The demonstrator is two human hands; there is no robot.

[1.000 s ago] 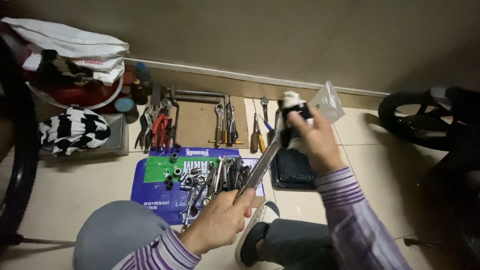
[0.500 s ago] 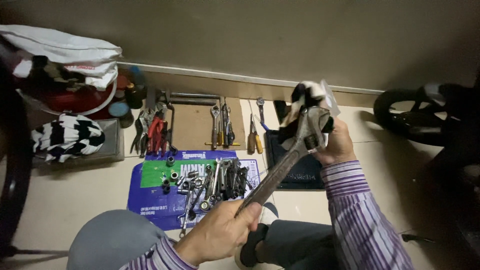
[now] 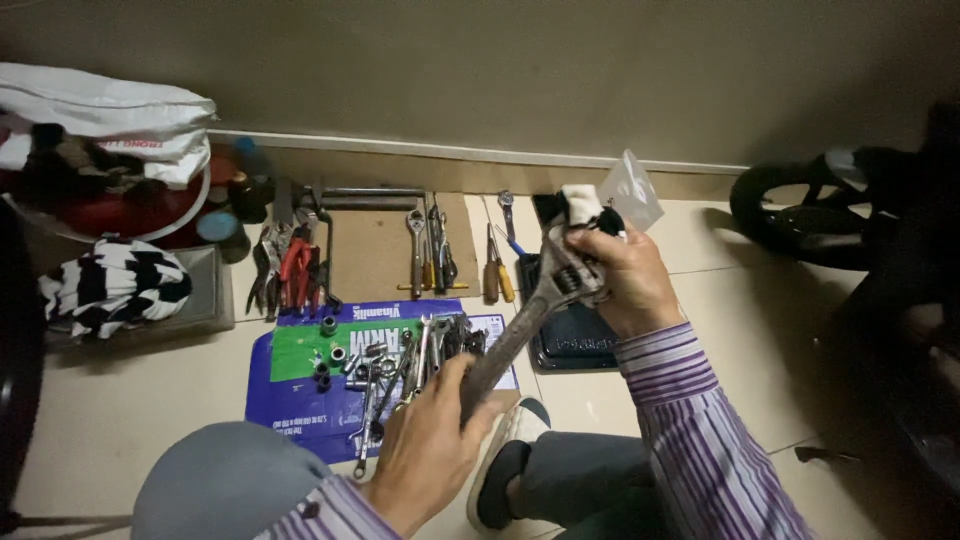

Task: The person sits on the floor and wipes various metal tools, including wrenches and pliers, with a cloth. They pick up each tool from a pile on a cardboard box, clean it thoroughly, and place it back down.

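My left hand point(image 3: 425, 445) grips the handle end of a large grey adjustable wrench point(image 3: 520, 325) that slants up to the right. My right hand point(image 3: 622, 280) is closed around the wrench's jaw end and also holds a small white-and-black object point(image 3: 582, 207) and a clear plastic bag point(image 3: 635, 188) above it. Both hands are raised over a blue and green sheet point(image 3: 300, 395) that carries several wrenches and sockets point(image 3: 400, 355) on the tiled floor.
Pliers with red grips point(image 3: 292, 265), wrenches and screwdrivers point(image 3: 495, 270) lie on cardboard point(image 3: 370, 255) by the wall. A dark tray point(image 3: 570, 340) sits under my right hand. A black-and-white cloth point(image 3: 115, 280), a white bag point(image 3: 100, 115) and a wheel point(image 3: 800, 215) flank the area.
The wrench's head and my right hand have dropped slightly and shifted; my left hand has slid along the handle and now sits lower in view. The camera has tilted a little.
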